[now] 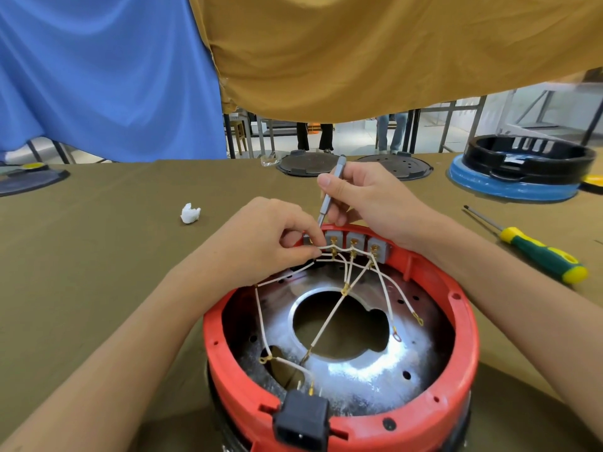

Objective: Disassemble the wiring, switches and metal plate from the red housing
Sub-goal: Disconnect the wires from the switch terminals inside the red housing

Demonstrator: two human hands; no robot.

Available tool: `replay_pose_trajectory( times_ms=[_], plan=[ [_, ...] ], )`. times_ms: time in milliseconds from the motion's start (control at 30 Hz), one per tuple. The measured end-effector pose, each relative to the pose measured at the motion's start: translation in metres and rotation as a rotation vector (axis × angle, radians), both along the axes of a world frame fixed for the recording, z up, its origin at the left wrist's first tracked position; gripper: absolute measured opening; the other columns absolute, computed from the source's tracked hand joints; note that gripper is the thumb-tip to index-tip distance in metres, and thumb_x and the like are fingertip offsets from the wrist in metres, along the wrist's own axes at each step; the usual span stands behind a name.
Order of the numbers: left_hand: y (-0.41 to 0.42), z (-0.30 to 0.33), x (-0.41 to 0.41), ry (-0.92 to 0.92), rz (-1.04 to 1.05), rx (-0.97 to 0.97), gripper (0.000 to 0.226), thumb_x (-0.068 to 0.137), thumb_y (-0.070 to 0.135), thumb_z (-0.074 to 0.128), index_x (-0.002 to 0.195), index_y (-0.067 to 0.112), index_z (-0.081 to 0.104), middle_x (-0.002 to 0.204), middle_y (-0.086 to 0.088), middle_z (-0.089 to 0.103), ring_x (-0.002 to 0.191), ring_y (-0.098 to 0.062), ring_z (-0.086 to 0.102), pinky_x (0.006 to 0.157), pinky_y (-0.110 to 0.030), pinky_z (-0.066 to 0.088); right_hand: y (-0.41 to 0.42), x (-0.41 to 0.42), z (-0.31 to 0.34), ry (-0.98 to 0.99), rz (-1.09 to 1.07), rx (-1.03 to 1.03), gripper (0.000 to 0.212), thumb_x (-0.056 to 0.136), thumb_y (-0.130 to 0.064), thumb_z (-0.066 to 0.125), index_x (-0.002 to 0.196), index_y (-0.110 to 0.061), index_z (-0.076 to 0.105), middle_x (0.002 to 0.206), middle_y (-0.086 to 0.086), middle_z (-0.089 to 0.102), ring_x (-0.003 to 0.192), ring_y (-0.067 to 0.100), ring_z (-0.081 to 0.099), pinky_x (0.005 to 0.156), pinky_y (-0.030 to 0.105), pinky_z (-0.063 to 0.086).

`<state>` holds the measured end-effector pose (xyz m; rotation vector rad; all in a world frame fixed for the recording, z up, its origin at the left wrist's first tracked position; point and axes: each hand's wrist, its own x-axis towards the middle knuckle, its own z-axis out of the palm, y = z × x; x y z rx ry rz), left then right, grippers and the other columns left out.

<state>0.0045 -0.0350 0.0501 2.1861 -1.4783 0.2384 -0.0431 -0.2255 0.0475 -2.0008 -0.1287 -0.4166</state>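
Fingers of my left hand pinch white wiring at switches, frame centre; right hand grips screwdriver bit. Red housing below w/ metal plate. Next: unscrew terminals, I reckon.

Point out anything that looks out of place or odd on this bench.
A crumpled white wad lies alone on the green cloth, left of the red housing. It looks like stray scrap, not a part. Loose wire ends inside the housing suit the teardown.
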Motion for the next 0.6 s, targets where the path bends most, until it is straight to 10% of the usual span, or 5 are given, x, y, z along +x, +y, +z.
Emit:
replay_pose_trajectory(
  times_ms=[600],
  plan=[
    [-0.002, 0.01, -0.032, -0.196, 0.168, 0.329, 0.023, 0.096, 0.046, 0.052, 0.112, 0.03, 0.057, 0.067, 0.011, 0.046, 0.066, -0.011, 0.048, 0.064, -0.031, 0.036, 0.003, -0.002, 0.001, 0.0, 0.018, 0.012, 0.023, 0.102, -0.029, 0.054, 0.09, -0.011, 0.061, 0.065, 0.001, 0.066, 0.058, 0.012, 0.061, 0.065, 0.028, 0.053]
  ],
)
